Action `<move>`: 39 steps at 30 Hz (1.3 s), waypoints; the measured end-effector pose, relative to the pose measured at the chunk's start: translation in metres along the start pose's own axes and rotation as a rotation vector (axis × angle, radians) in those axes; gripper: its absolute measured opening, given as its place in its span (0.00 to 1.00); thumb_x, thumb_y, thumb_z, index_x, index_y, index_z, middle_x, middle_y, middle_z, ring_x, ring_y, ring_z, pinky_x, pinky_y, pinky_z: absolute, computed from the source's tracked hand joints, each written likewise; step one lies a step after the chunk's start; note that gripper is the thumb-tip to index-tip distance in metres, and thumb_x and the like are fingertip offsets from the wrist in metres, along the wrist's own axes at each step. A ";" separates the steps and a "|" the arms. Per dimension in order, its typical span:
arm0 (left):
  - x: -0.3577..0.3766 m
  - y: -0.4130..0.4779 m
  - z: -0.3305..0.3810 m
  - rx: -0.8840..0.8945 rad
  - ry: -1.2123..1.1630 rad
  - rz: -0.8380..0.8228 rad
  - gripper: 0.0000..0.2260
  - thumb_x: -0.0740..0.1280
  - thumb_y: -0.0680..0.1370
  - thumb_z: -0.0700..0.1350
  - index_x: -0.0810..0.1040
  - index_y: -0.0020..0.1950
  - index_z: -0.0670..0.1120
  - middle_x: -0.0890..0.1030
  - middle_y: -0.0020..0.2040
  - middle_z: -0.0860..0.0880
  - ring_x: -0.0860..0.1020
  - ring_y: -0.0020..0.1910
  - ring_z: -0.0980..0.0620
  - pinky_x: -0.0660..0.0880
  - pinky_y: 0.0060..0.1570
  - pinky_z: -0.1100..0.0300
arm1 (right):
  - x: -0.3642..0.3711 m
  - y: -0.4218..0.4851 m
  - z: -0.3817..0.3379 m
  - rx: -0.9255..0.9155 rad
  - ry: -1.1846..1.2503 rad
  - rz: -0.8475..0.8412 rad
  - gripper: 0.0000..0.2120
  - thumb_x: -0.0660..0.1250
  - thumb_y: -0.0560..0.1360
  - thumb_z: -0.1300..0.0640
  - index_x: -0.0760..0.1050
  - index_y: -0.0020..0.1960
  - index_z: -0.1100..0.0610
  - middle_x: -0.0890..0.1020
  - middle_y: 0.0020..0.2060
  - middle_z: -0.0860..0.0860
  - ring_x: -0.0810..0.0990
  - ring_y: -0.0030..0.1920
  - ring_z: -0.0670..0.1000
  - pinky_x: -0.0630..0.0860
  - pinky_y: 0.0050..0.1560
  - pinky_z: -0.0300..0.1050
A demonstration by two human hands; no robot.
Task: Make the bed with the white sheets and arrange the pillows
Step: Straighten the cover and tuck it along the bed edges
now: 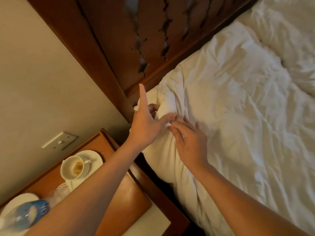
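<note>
A rumpled white sheet [238, 106] covers the bed, bunched into a thick corner near the wooden headboard [129, 40]. My left hand [146, 126] is at that corner, index finger pointing up, thumb and other fingers pinching a fold of the sheet. My right hand [189, 143] lies beside it on the sheet, fingertips gripping the same fold. A second mass of white bedding or a pillow [288, 40] lies at the far right; I cannot tell which.
A wooden nightstand [133, 193] stands left of the bed, close under my left forearm. On it are a used white cup [73, 167] on a saucer, a plastic bottle [25, 213] and a white plate. A wall switch [59, 140] sits above it.
</note>
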State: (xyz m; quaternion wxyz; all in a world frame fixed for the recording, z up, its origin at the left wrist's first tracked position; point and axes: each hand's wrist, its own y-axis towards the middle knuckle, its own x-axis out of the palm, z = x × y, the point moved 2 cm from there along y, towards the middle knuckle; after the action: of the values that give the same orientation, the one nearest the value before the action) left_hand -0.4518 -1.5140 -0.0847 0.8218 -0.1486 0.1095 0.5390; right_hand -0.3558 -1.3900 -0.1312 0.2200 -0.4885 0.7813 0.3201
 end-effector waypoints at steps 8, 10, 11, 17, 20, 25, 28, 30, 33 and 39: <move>0.009 -0.040 0.014 0.147 0.504 -0.312 0.46 0.63 0.80 0.61 0.30 0.81 0.53 0.71 0.74 0.48 0.70 0.67 0.49 0.63 0.67 0.53 | -0.094 0.032 -0.015 0.181 0.026 0.183 0.09 0.68 0.81 0.58 0.84 0.59 0.58 0.85 0.39 0.47 0.79 0.41 0.39 0.69 0.43 0.21; 0.003 -0.041 0.023 0.225 0.734 -0.303 0.42 0.57 0.80 0.60 0.32 0.82 0.50 0.73 0.70 0.46 0.68 0.65 0.46 0.61 0.64 0.48 | -0.109 0.041 -0.011 0.251 0.019 0.171 0.08 0.67 0.81 0.57 0.85 0.57 0.55 0.83 0.34 0.45 0.81 0.36 0.44 0.70 0.39 0.27; 0.000 -0.039 0.030 0.256 0.834 -0.285 0.41 0.56 0.80 0.61 0.35 0.82 0.49 0.73 0.69 0.46 0.67 0.66 0.45 0.60 0.65 0.45 | -0.115 0.043 -0.009 0.266 -0.001 0.173 0.08 0.67 0.82 0.56 0.85 0.54 0.55 0.83 0.33 0.46 0.81 0.35 0.46 0.71 0.38 0.32; 0.002 -0.041 0.105 0.209 0.686 -0.471 0.25 0.64 0.83 0.49 0.55 0.74 0.59 0.79 0.57 0.46 0.78 0.54 0.42 0.73 0.52 0.49 | -0.160 0.049 -0.011 0.375 -0.169 0.064 0.11 0.66 0.82 0.51 0.82 0.57 0.55 0.86 0.43 0.56 0.84 0.47 0.59 0.70 0.44 0.44; 0.015 -0.054 0.146 0.165 0.463 -0.458 0.24 0.67 0.81 0.45 0.60 0.72 0.59 0.79 0.46 0.45 0.79 0.41 0.45 0.75 0.44 0.44 | -0.186 0.036 -0.039 0.335 -0.216 0.073 0.13 0.68 0.80 0.52 0.79 0.62 0.55 0.86 0.50 0.56 0.83 0.51 0.61 0.75 0.49 0.49; 0.043 -0.056 0.207 -0.246 -0.017 -0.296 0.19 0.70 0.80 0.41 0.71 0.68 0.54 0.77 0.49 0.50 0.80 0.37 0.61 0.76 0.37 0.62 | -0.219 -0.027 -0.110 0.231 0.062 0.295 0.14 0.62 0.82 0.44 0.78 0.59 0.53 0.85 0.51 0.45 0.85 0.48 0.45 0.79 0.45 0.41; 0.068 -0.046 0.231 -0.509 -0.173 -0.189 0.17 0.67 0.80 0.37 0.74 0.67 0.51 0.77 0.63 0.42 0.79 0.58 0.44 0.78 0.51 0.51 | -0.234 -0.050 -0.131 0.225 0.191 0.256 0.23 0.58 0.83 0.39 0.74 0.69 0.52 0.80 0.63 0.43 0.81 0.56 0.38 0.77 0.52 0.31; 0.082 -0.045 0.246 -0.585 -0.202 -0.170 0.19 0.64 0.82 0.36 0.73 0.72 0.48 0.74 0.69 0.42 0.74 0.67 0.39 0.75 0.55 0.49 | -0.245 -0.050 -0.130 0.198 0.143 0.238 0.26 0.55 0.83 0.37 0.70 0.74 0.51 0.75 0.71 0.46 0.77 0.65 0.40 0.75 0.60 0.32; 0.098 -0.052 0.263 -0.519 -0.100 -0.229 0.16 0.62 0.83 0.39 0.73 0.71 0.42 0.75 0.69 0.41 0.75 0.68 0.41 0.75 0.57 0.52 | -0.270 -0.039 -0.118 0.283 0.141 0.358 0.21 0.55 0.85 0.43 0.77 0.70 0.52 0.82 0.62 0.45 0.80 0.58 0.39 0.73 0.54 0.28; 0.103 -0.070 0.275 -0.071 0.876 -0.169 0.23 0.48 0.84 0.60 0.76 0.67 0.52 0.73 0.67 0.42 0.71 0.66 0.38 0.70 0.64 0.41 | -0.315 -0.020 -0.094 0.448 0.268 0.323 0.12 0.59 0.85 0.49 0.76 0.46 0.45 0.79 0.33 0.42 0.78 0.37 0.37 0.68 0.37 0.31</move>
State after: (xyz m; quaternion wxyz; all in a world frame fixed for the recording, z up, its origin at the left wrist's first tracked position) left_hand -0.3417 -1.3527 0.1459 0.7336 -0.3995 0.4160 0.3595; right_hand -0.2066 -1.2668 0.1355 0.1633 -0.3355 0.9220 0.1034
